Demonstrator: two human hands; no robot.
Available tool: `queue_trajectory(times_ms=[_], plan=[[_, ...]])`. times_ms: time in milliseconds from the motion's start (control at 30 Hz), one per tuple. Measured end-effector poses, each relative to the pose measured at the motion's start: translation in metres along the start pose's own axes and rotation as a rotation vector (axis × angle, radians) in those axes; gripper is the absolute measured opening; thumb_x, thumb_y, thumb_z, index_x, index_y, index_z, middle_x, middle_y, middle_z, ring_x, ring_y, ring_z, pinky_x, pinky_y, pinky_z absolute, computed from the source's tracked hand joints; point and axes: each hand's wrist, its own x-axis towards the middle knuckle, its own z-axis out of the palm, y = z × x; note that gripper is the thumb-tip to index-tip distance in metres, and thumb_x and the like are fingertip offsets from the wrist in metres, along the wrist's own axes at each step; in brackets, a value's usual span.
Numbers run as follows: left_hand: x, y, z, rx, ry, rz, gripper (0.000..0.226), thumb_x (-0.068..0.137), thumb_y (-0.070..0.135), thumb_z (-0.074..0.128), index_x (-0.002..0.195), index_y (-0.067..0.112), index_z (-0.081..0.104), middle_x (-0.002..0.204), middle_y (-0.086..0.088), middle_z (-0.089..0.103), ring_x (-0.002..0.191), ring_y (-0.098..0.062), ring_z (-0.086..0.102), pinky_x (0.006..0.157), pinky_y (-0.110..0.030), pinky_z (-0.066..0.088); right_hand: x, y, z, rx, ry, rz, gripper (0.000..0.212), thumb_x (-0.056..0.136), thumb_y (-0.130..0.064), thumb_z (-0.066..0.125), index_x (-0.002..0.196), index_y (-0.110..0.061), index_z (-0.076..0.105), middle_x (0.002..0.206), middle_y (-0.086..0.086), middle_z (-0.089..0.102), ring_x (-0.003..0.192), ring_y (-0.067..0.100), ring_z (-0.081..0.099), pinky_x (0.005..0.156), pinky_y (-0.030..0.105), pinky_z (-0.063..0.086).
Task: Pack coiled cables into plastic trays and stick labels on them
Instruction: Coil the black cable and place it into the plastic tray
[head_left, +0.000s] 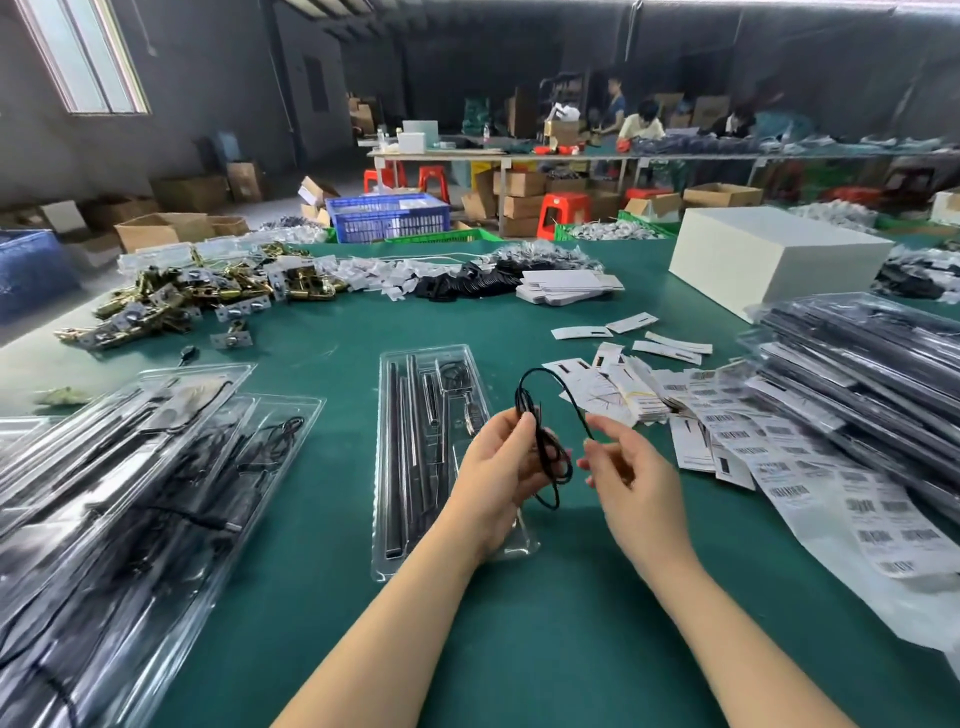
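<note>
Black cable (545, 447), half coiled above the clear plastic tray (415, 457) lying beneath the hands, is gripped by the left hand (498, 467) and pinched by the right hand (623, 467); a slackened grip would likely let the loops spring apart.

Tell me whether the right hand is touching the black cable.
Touching. The head view shows the right hand pinching the black cable at its fingers, while the left hand grips the coil.
</note>
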Motion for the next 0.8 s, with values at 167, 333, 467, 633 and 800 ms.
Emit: queue_trajectory(times_ms=[167, 333, 467, 633, 800], plan=[[0.003, 0.000, -0.004, -0.216, 0.083, -0.085, 0.014, 0.103, 0.020, 0.042, 0.100, 0.013, 0.054, 0.082, -0.003, 0.059, 0.060, -0.019, 0.064, 0.057, -0.029, 0.055, -0.007, 0.005, 0.002, -0.114, 0.069, -0.070, 0.020, 0.095, -0.014, 0.057, 0.104, -0.028, 0.068, 0.064, -0.016, 0.060, 0.055, 0.006, 0.048, 0.053, 0.010, 0.036], [0.011, 0.002, -0.011, -0.366, 0.151, -0.129, 0.010, 0.102, 0.023, 0.045, 0.093, 0.024, 0.049, 0.071, 0.003, 0.056, 0.048, -0.010, 0.044, 0.048, -0.020, 0.041, -0.011, -0.003, -0.002, -0.175, 0.032, -0.116, 0.014, 0.091, -0.022, 0.063, 0.087, -0.035, 0.067, 0.057, -0.003, 0.051, 0.050, 0.012, 0.040, 0.048, 0.015, 0.033], [0.008, -0.002, -0.012, -0.191, 0.106, -0.075, 0.025, 0.083, 0.017, 0.071, 0.103, 0.020, 0.056, 0.069, 0.007, 0.048, 0.051, -0.006, 0.044, 0.052, -0.020, 0.040, -0.014, -0.003, -0.008, -0.168, -0.186, -0.058, 0.012, 0.089, -0.025, 0.065, 0.089, -0.035, 0.072, 0.048, -0.011, 0.039, 0.047, 0.007, 0.034, 0.048, 0.014, 0.029], [0.005, -0.003, -0.009, -0.067, 0.073, -0.026, 0.025, 0.085, 0.003, 0.068, 0.104, 0.017, 0.060, 0.069, 0.007, 0.057, 0.053, -0.007, 0.050, 0.052, -0.021, 0.041, -0.019, -0.004, -0.001, -0.201, -0.353, -0.023, 0.019, 0.089, -0.025, 0.066, 0.083, -0.043, 0.070, 0.050, -0.005, 0.043, 0.048, 0.007, 0.034, 0.048, 0.017, 0.029], [0.008, -0.005, -0.005, -0.134, 0.128, -0.021, 0.009, 0.097, 0.014, 0.053, 0.090, 0.017, 0.057, 0.061, 0.003, 0.056, 0.058, -0.009, 0.050, 0.062, -0.023, 0.051, -0.019, -0.008, -0.002, -0.269, -0.408, 0.028, 0.031, 0.090, -0.020, 0.065, 0.086, -0.051, 0.066, 0.072, -0.006, 0.064, 0.057, -0.001, 0.050, 0.059, 0.009, 0.038]])
